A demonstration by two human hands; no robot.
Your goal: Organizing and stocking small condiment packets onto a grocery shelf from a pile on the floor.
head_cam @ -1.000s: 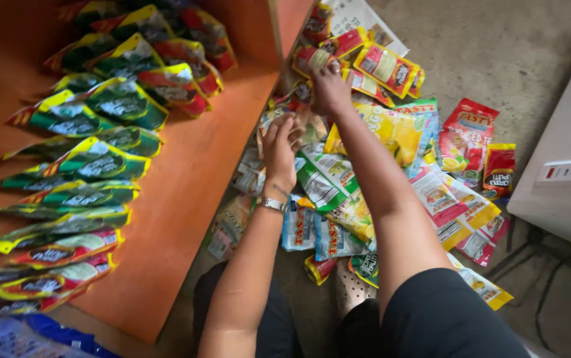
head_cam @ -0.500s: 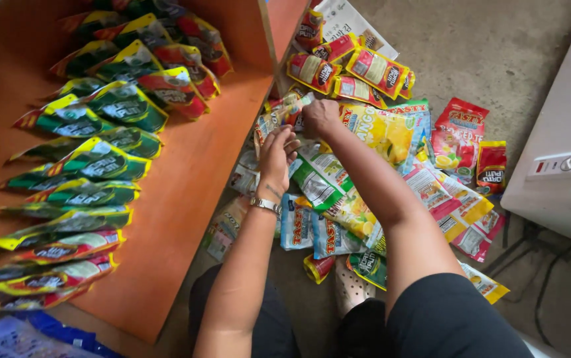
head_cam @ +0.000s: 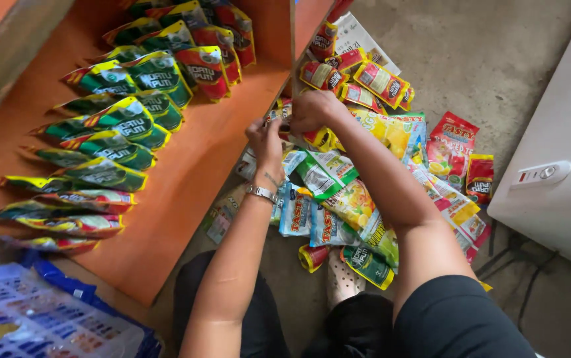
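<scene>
My left hand (head_cam: 265, 137) and my right hand (head_cam: 315, 110) meet over a pile of snack sachets (head_cam: 358, 199) on the floor. Together they pinch a small red and yellow sachet (head_cam: 284, 114) next to the shelf's upright edge. A metal watch (head_cam: 261, 193) sits on my left wrist. On the orange shelf board (head_cam: 192, 179) to the left lie rows of green, yellow and red sachets (head_cam: 126, 119), overlapping one another.
More red and yellow packets (head_cam: 378, 83) lie at the far side of the pile, near a paper sheet. A white appliance (head_cam: 557, 159) stands at the right. A blue and white pack (head_cam: 40, 318) fills the lower left corner. My foot in a pale shoe (head_cam: 342, 278) rests under the pile.
My right hand has drawn back from the far red packets toward the shelf edge, bringing a sachet. My left hand rose from the pile and joined it on that sachet.
</scene>
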